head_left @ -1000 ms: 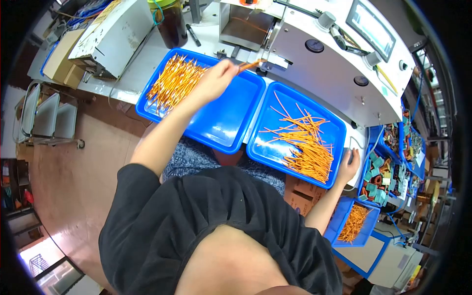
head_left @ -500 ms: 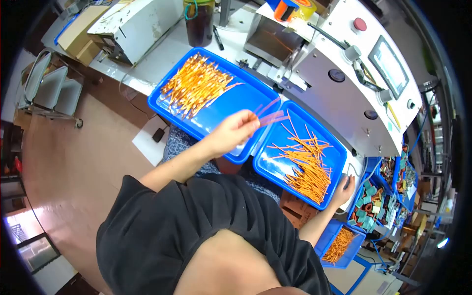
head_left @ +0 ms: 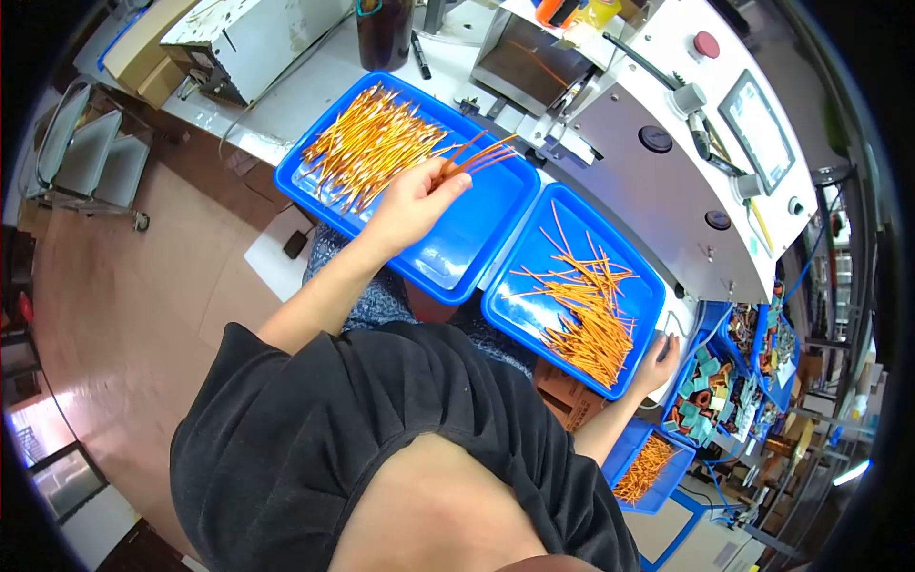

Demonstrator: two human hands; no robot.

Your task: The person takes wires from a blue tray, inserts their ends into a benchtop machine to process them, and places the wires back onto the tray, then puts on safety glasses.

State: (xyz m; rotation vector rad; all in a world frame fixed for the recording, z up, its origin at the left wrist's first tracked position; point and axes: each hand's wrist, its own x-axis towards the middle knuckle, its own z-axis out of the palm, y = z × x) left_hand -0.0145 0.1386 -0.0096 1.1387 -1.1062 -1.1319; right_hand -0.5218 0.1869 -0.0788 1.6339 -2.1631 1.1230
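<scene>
Several thin orange wires [head_left: 489, 154] stick out of my left hand [head_left: 416, 205], which is closed on them above the left blue tray [head_left: 448, 243]. Beside that hand, a pile of orange wires with pale ends [head_left: 367, 143] fills the left part of this tray. The right blue tray [head_left: 522, 310] stands next to it and bears a loose heap of orange wires [head_left: 593, 329]. At the right tray's outer edge, my right hand [head_left: 658, 365] rests with curled fingers around a small dark object, partly hidden.
Behind the trays stands a white machine [head_left: 658, 167] with a screen, knobs and a red button. A dark jar [head_left: 385, 38] and a black marker [head_left: 420, 55] are at the back. Blue bins [head_left: 701, 396] of parts and a small blue bin of wires [head_left: 658, 477] lie at the right.
My left hand first moved from near the machine toward me with the wires, then back up and left over the left tray. My right hand has stayed beside the right tray. The camera view has shifted.
</scene>
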